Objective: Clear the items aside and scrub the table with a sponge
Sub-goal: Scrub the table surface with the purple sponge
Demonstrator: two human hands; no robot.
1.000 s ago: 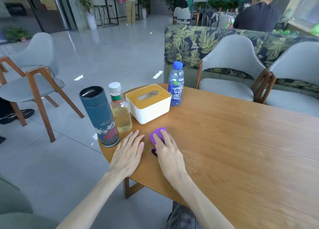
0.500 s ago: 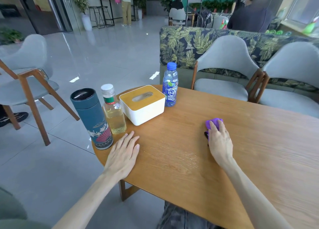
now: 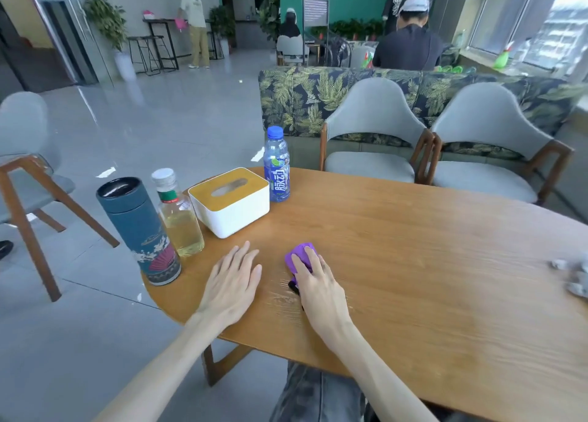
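- Purple sponge (image 3: 300, 256) lies on the wooden table (image 3: 413, 262) near its left end, pinned under the fingers of the right hand (image 3: 318, 286), which presses it flat; only its far end shows past the fingertips.
- Soft and light by the look of it, so it should squash under pressure and slide easily on the smooth, faintly streaked wood; a flat palm on top with fingers curled over the leading edge seems the surest hold.
- At nine o'clock from the sponge, just beside it, the left hand (image 3: 234, 281) rests open and flat on the wood, holding nothing.
- At eleven o'clock stands a white tissue box (image 3: 229, 202) with a wooden lid.
- At ten o'clock, a clear bottle of yellowish liquid (image 3: 179, 218) and a dark teal flask (image 3: 140, 230) stand at the table's rim.
- At twelve o'clock, beyond the box, a blue-capped drink bottle (image 3: 276, 167) stands upright.
- At three o'clock, well apart, something crumpled and pale (image 3: 572, 276) lies on the wood, too blurred to tell.
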